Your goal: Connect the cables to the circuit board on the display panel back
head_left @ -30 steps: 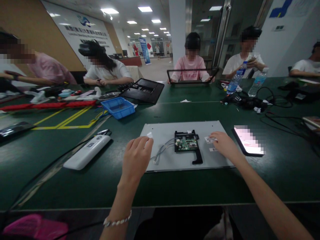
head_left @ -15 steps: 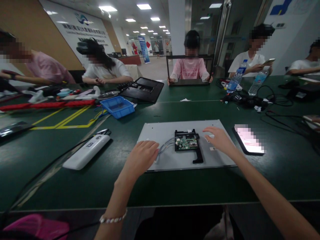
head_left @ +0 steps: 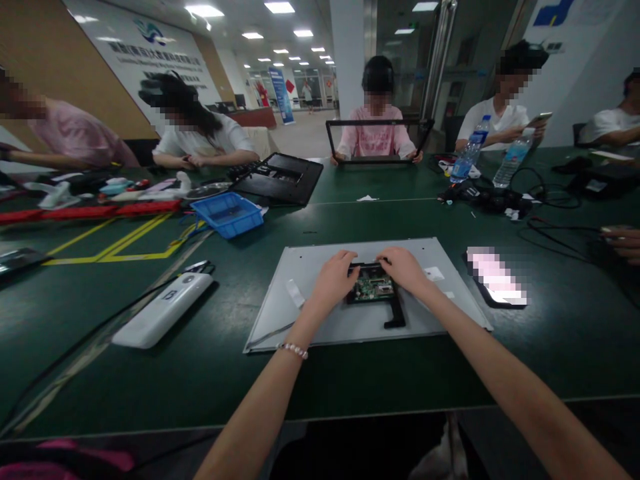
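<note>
A green circuit board sits in a black plastic bracket on top of a flat light-grey panel. My left hand grips the bracket's upper left corner with bent fingers. At the upper right corner, my right hand holds the same bracket, its fingertips curled over the edge. The bracket's foot points toward me. A grey cable lies on the panel left of my left wrist, partly hidden by my forearm. Beside it is a small white strip.
A white power bank with a cable lies to the left, a phone to the right. Beyond are a blue bin, a black casing and bottles. A person opposite holds a black frame.
Both my hands have moved inward onto the black bracket, the left one from over the cables, the right one from the panel's right side. The cable end now lies further left.
</note>
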The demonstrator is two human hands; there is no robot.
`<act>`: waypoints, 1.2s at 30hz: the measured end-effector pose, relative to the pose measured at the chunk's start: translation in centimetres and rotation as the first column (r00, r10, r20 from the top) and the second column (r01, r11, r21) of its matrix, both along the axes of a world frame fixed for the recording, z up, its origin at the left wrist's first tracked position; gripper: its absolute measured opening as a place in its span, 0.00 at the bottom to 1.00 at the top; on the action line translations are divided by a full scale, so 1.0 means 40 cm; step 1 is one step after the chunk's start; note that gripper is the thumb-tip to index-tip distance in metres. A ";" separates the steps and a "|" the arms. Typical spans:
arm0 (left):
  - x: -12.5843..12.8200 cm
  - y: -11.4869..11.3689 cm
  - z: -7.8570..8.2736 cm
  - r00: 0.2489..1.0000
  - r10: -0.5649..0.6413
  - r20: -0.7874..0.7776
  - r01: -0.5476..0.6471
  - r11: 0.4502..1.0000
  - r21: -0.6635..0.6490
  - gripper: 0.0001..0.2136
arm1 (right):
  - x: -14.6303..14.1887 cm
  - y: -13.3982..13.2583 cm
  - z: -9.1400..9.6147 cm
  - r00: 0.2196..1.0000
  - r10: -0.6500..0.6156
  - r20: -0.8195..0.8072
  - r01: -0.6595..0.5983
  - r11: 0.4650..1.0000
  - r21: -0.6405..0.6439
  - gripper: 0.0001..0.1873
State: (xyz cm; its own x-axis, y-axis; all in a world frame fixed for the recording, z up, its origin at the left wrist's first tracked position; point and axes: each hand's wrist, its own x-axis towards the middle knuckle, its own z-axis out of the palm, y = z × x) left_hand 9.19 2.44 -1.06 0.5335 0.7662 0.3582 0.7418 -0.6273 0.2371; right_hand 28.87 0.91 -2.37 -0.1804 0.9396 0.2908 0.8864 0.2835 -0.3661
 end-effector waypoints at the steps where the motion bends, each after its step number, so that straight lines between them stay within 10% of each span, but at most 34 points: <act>1: -0.006 0.003 -0.013 1.000 0.003 0.014 -0.002 1.000 -0.016 0.12 | 0.007 -0.004 0.006 1.000 -0.020 -0.003 0.020 0.999 0.026 0.13; 6: -0.029 0.010 -0.034 0.999 -0.010 0.048 0.013 0.998 -0.061 0.12 | 0.077 -0.029 0.039 0.978 -0.182 0.103 0.169 0.978 0.126 0.14; 26: -0.063 -0.005 0.005 0.971 -0.175 0.164 0.214 0.940 -0.265 0.23 | 0.245 -0.107 -0.008 0.993 -0.087 -0.081 0.062 0.961 -0.269 0.19; 36: -0.051 -0.020 0.001 0.985 -0.149 0.083 0.166 0.949 -0.269 0.25 | 0.221 -0.105 -0.007 0.998 -0.067 -0.012 0.064 0.986 -0.152 0.15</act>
State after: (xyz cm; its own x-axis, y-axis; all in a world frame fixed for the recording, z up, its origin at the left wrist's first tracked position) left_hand 7.16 1.64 -1.01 0.6389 0.7474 0.1821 0.6177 -0.6396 0.4576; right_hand 37.71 -3.29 -2.66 -0.1132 0.9827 0.1467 0.8946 0.1651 -0.4154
